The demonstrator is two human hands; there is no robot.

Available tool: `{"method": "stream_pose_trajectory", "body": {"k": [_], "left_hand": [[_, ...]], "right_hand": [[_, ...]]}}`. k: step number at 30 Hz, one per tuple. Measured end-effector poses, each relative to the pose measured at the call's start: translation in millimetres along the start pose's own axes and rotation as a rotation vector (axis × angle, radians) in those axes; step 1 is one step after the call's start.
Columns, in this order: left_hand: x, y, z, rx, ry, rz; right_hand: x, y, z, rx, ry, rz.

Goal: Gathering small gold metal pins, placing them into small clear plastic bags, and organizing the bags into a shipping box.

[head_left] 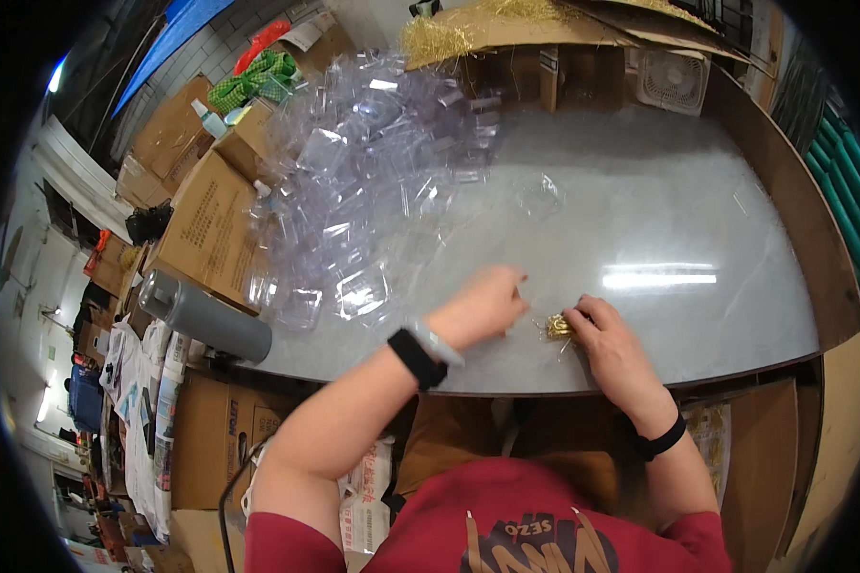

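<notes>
My right hand [610,346] is closed on a small bundle of gold wire-like strands [557,327] near the front edge of the grey table [736,296]. Loose strands stick out of the bundle toward the left and down. A short gap to the left of it is my left hand [485,307], its fingers partly curled and blurred, so whether it holds anything is not clear. Beyond both hands a single clear plastic piece [540,196] lies apart on the tabletop.
Clear plastic containers [354,162] are heaped across the table's left side. A grey bottle [205,315] leans at the left front by a cardboard box [205,224]. Gold shreds [440,40] lie on cardboard at the back, near a white fan [672,81]. Cardboard borders the right edge.
</notes>
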State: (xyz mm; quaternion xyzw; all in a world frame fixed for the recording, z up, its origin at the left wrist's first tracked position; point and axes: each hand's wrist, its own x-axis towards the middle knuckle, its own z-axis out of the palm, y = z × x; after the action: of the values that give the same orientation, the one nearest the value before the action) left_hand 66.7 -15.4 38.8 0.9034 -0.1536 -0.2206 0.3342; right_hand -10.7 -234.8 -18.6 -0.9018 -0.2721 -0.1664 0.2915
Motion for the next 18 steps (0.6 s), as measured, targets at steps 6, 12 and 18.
{"method": "stream_pose_trajectory", "body": {"k": [6, 12, 18], "left_hand": [[111.6, -14.7, -51.2, 0.478, 0.507, 0.05], [180.0, -34.8, -39.3, 0.368, 0.672, 0.057], [145.4, -12.1, -62.3, -0.239, 0.333, -0.209]], "right_hand": [[-6.2, -1.7, 2.5, 0.039, 0.032, 0.043], [-3.7, -0.6, 1.6, 0.091, 0.023, 0.018], [1.1, -2.2, 3.3, 0.178, 0.041, 0.093]]}}
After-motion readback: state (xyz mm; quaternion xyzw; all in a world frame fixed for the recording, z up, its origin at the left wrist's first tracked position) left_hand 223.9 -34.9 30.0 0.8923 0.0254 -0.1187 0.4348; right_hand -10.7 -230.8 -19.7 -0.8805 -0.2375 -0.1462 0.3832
